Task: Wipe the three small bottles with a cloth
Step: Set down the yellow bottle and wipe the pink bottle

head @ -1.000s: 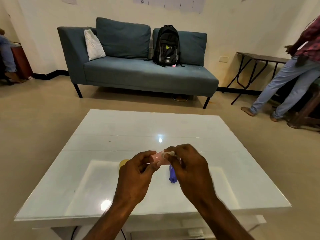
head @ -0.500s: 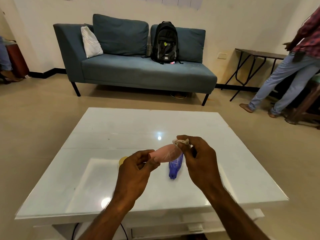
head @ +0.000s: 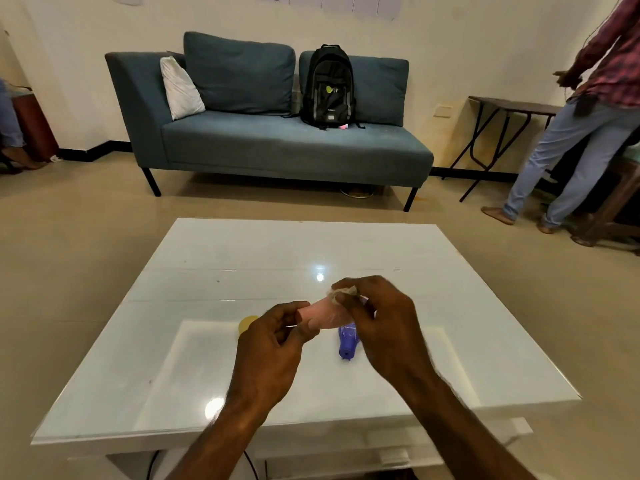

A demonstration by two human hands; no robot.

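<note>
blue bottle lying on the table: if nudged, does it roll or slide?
Probably rolls: the blue bottle lies on its side on the table, and its body looks rounded. The tabletop is glossy, with lamp glare on it, so sliding is also likely. It looks small and plastic, so likely light; a slight bump from the right hand above it could shift it.

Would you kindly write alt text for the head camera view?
Over a white table, the left hand holds a pink bottle while the right hand presses a cloth on it. A purple bottle lies beneath.
</note>
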